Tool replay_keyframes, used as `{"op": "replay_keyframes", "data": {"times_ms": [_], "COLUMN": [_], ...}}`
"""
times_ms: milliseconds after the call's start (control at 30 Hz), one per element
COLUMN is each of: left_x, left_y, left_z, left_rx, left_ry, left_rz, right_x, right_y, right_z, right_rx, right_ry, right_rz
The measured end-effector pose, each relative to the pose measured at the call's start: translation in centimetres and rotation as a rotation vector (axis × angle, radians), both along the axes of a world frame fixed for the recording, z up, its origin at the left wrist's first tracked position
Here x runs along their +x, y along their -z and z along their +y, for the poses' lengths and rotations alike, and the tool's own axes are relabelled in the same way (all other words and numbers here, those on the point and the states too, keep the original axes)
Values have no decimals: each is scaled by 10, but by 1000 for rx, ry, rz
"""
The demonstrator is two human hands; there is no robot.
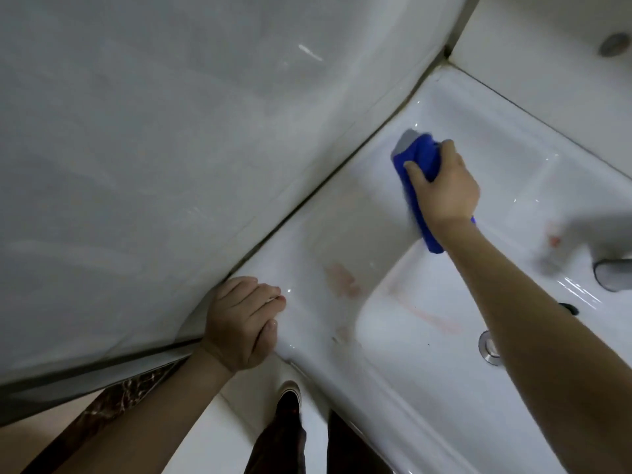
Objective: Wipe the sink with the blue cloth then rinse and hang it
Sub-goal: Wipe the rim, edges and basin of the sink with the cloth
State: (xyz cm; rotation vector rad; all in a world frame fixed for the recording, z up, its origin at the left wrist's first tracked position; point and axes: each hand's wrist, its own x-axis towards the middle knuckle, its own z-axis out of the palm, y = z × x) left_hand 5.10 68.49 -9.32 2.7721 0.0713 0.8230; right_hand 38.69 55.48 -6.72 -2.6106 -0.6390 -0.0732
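A white ceramic sink [345, 230] fills the right half of the head view, set into a corner. My right hand [443, 186] presses a folded blue cloth [415, 159] flat on the sink's back ledge, near the corner. The cloth sticks out beyond my fingers and under my wrist. My left hand [241, 323] rests curled on the sink's left front corner, holding nothing. Reddish smears mark the ledge and the basin wall between my hands. The drain [489, 347] shows in the basin under my right forearm.
A glossy white wall [154, 148] runs along the sink's left edge, a second wall [547, 63] behind it. A chrome tap [612, 273] pokes in at the right edge. Below, my shoe [289, 401] stands on the floor by the pedestal.
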Motion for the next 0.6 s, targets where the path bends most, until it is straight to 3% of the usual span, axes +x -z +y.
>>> {"op": "replay_keyframes", "data": {"times_ms": [100, 233, 300, 500, 600], "left_x": [1, 2, 2, 2, 2], "left_y": [-2, -6, -6, -5, -9], "left_z": [0, -2, -1, -2, -3], "left_rx": [-8, -9, -13, -10, -16], "left_ry": [3, -2, 3, -7, -12], "left_rz": [7, 7, 9, 13, 34], "right_x": [-37, -148, -143, -14, -58], "right_y": [-3, -6, -6, -3, -2], "right_z": [17, 1, -12, 12, 30], "right_rx": [10, 26, 14, 23, 65], "right_ry": [-3, -417, -548, 47, 54], "right_rz": [37, 69, 57, 51, 95]}}
